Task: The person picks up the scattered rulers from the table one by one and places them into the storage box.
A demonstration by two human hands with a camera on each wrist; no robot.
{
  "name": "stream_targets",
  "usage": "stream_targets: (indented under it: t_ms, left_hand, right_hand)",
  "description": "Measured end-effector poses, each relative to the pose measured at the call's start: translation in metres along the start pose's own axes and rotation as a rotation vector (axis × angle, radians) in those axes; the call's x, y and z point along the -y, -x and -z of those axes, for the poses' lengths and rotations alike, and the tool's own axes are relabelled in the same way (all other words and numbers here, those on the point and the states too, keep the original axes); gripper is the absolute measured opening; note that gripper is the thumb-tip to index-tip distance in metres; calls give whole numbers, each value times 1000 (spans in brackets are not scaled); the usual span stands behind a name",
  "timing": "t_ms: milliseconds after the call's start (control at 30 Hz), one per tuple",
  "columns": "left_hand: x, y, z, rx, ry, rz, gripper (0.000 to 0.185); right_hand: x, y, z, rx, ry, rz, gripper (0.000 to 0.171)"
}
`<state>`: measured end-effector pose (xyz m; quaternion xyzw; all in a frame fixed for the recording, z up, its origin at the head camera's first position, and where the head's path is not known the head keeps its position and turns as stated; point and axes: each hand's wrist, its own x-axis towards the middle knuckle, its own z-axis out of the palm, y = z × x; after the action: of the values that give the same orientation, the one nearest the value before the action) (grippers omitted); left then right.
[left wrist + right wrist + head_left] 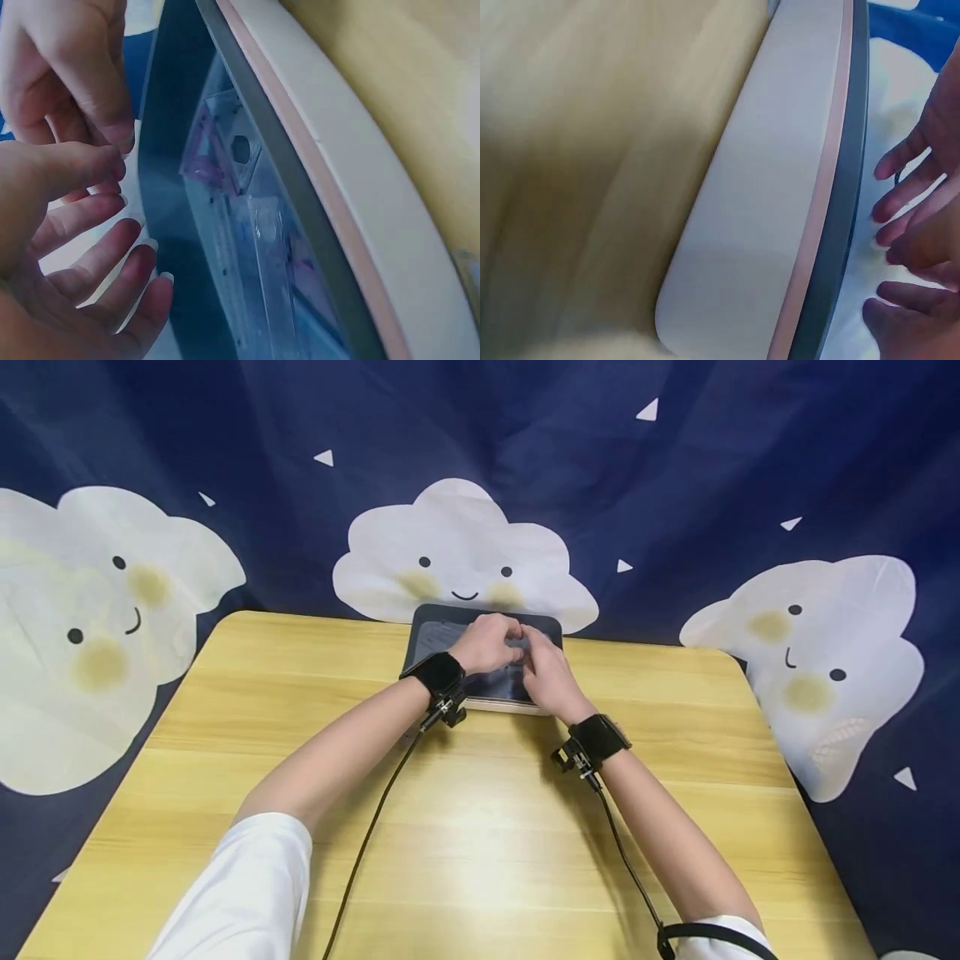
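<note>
Both hands meet over a shallow box (495,702) at the far edge of the table. Its side is white with a pink band (821,195) under a dark grey rim (169,120). My left hand (486,643) comes from the left, its fingers spread and loosely bent. From the right reaches my right hand (551,672), thumb tip right by the left thumb in the left wrist view. I cannot tell whether a small thing sits between those fingertips. Inside the rim lie clear plastic pieces, one flat clear piece (241,150) with a round hole and another long clear piece (271,270).
The wooden table (480,827) stretches toward me from the box. Behind stands a dark blue curtain (525,427) printed with white clouds. A black cable (375,822) runs from the left wrist camera, and another cable (626,852) from the right one.
</note>
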<state>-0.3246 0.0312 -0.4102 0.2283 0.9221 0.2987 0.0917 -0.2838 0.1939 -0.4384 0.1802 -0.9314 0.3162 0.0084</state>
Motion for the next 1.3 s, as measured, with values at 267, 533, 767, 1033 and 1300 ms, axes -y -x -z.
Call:
stream_targets:
  t_ms: [267, 533, 767, 1033, 1300]
  left_hand:
    - [14, 41, 22, -41, 36, -32, 37]
    - [33, 80, 33, -87, 43, -19, 41]
    - [53, 114, 33, -267, 131, 90, 52]
    - [70, 144, 31, -331, 222, 199, 69]
    - [83, 162, 3, -349, 184, 373, 100]
  right_hand:
    - [30, 23, -10, -96, -35, 119, 56]
    - [58, 39, -34, -94, -77, 227, 48]
    - [75, 47, -59, -50, -108, 200, 53]
    - [83, 50, -79, -44, -108, 218, 28]
    - [87, 49, -93, 76, -34, 271, 27]
